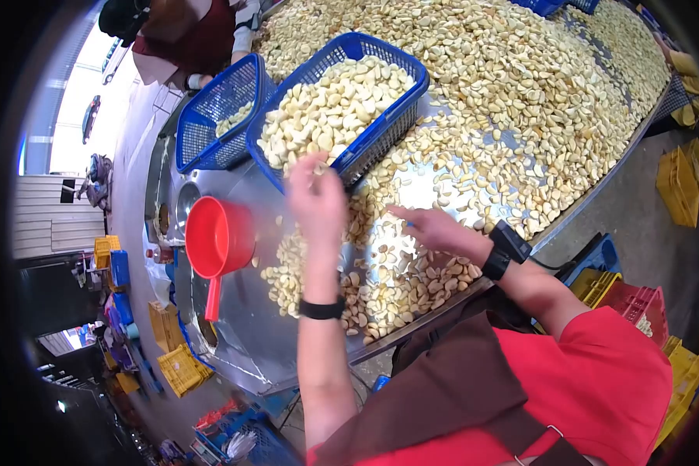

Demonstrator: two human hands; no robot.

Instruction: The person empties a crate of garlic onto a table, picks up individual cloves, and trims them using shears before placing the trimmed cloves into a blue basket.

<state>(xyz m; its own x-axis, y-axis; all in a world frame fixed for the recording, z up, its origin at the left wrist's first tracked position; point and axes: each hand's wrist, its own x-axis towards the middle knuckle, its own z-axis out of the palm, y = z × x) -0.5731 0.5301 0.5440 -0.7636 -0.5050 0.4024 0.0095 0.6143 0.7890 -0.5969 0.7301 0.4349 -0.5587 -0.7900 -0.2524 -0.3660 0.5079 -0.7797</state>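
Observation:
My left hand [316,198], smeared by motion, is at the near rim of a blue basket [349,167] heaped with pale, clove-shaped kernels [338,105]. Its fingers overlap the edge of that heap, and what they hold is hidden by the blur. Over the metal table [245,330], my right hand [436,231] reaches in among scattered kernels with its index finger stretched out and its thumb apart. Below the two hands lie a small pale pile [286,273] and a group of browner kernels [435,289] along the table edge.
A red dipper [224,237] stands left of my left hand. Beside the full basket, a second blue basket [202,128] contains a few kernels. A large kernel heap [489,85] covers the far table. Another person [182,35] stands across; yellow crates [679,186] sit at right.

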